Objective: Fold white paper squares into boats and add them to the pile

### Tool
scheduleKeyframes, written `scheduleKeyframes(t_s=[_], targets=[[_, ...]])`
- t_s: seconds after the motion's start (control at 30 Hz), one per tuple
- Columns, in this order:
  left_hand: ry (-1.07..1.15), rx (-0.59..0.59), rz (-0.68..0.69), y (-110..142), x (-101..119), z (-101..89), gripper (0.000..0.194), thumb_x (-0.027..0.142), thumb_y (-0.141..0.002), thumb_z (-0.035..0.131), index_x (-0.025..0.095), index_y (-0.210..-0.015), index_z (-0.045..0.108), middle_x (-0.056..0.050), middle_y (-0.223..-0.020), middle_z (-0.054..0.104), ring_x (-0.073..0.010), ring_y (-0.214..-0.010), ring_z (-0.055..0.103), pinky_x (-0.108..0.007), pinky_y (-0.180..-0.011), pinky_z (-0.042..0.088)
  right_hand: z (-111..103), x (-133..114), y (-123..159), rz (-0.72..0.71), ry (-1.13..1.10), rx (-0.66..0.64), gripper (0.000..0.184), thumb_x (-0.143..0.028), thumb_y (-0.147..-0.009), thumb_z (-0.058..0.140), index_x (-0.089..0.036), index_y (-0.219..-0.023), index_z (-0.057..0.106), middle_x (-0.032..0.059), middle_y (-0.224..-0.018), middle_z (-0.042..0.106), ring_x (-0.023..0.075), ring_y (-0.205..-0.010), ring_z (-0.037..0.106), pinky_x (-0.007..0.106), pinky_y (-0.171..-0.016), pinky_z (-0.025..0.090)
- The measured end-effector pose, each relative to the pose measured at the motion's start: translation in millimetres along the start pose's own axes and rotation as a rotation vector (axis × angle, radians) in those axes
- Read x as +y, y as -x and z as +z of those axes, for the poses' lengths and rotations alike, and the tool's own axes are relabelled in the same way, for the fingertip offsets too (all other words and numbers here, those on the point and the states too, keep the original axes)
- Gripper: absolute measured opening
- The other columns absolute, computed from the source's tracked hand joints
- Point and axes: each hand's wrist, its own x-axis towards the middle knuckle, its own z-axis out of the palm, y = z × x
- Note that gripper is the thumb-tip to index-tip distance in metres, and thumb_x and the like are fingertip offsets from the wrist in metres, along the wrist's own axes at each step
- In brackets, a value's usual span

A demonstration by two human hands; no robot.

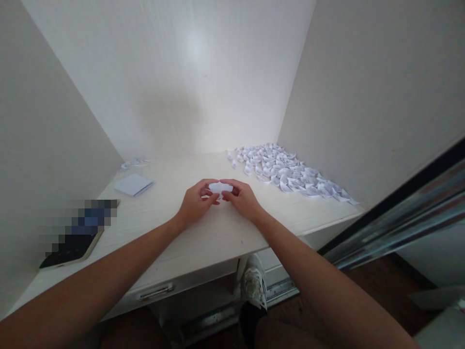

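Note:
Between my two hands, over the middle of a white desk (218, 232), is a small piece of white paper (221, 187). My left hand (198, 201) pinches its left side, thumb in front and fingers behind. On the right side, my right hand (241, 198) grips the same paper in a similar pinch. Both thumbs come close together at the paper's lower edge. Fine folds in it are too small to make out. To the right lies a wide heap of folded white paper pieces (286, 169). A stack of white paper squares (133, 184) rests to the left.
A phone (72, 242), partly blurred out, leans at the desk's left side. Thin paper scraps (136, 164) lie in the back left corner. White panels enclose the back and sides. Below the front edge are a drawer handle (157, 291) and a shoe (253, 281).

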Motion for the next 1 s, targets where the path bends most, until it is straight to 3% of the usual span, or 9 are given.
scheduleKeyframes(t_s=[0.13,0.23,0.47,0.73,0.87,1.0], targets=[[0.019,0.008,-0.003,3,1,-0.4,0.056,0.033,-0.077,0.079,0.021,-0.128,0.057,0.0,-0.086,0.067,-0.019,-0.075,0.075,-0.036,-0.071,0.066,0,3,5,0.001,0.01,0.014,0.037,-0.023,-0.084,0.064,-0.02,-0.121,0.071,0.0013,-0.082,0.072,0.0143,-0.067,0.065,0.029,-0.066,0.055],[-0.004,-0.036,0.013,5,2,-1.6,0.047,0.034,-0.081,0.076,0.02,-0.123,0.061,-0.004,-0.092,0.072,-0.0225,-0.079,0.077,-0.037,-0.074,0.066,2,2,7,-0.004,0.014,0.003,0.034,-0.023,-0.085,0.064,-0.021,-0.118,0.072,0.0025,-0.086,0.073,0.0147,-0.07,0.066,0.03,-0.068,0.056],[0.02,0.028,-0.025,9,8,-1.7,0.049,0.036,-0.077,0.08,0.016,-0.118,0.066,-0.003,-0.074,0.074,-0.0255,-0.071,0.078,-0.036,-0.069,0.065,2,-5,14,-0.103,0.037,0.033,0.037,-0.025,-0.088,0.062,-0.021,-0.123,0.072,0.0062,-0.099,0.073,0.013,-0.068,0.067,0.03,-0.069,0.056],[0.11,0.087,-0.032,12,11,-1.6,0.054,0.033,-0.071,0.086,0.012,-0.118,0.069,-0.004,-0.074,0.076,-0.0233,-0.07,0.077,-0.037,-0.073,0.067,3,-5,14,-0.217,0.112,0.082,0.035,-0.017,-0.087,0.067,-0.025,-0.12,0.074,0.0029,-0.09,0.072,0.0128,-0.074,0.064,0.027,-0.071,0.054],[0.159,0.122,-0.014,12,12,-1.4,0.045,0.03,-0.07,0.087,0.014,-0.109,0.071,-0.003,-0.076,0.076,-0.0213,-0.071,0.076,-0.038,-0.074,0.068,4,-7,15,-0.179,0.028,0.102,0.027,-0.017,-0.085,0.069,-0.024,-0.11,0.077,0.0044,-0.096,0.074,0.0141,-0.076,0.067,0.028,-0.071,0.055],[0.172,0.128,-0.032,11,13,-1.4,0.035,0.028,-0.071,0.087,0.015,-0.098,0.069,-0.002,-0.073,0.075,-0.0197,-0.07,0.076,-0.036,-0.073,0.068,5,-9,14,-0.067,-0.08,0.117,0.017,-0.021,-0.081,0.072,-0.021,-0.098,0.077,0.0025,-0.078,0.074,0.0147,-0.067,0.066,0.029,-0.066,0.054]])
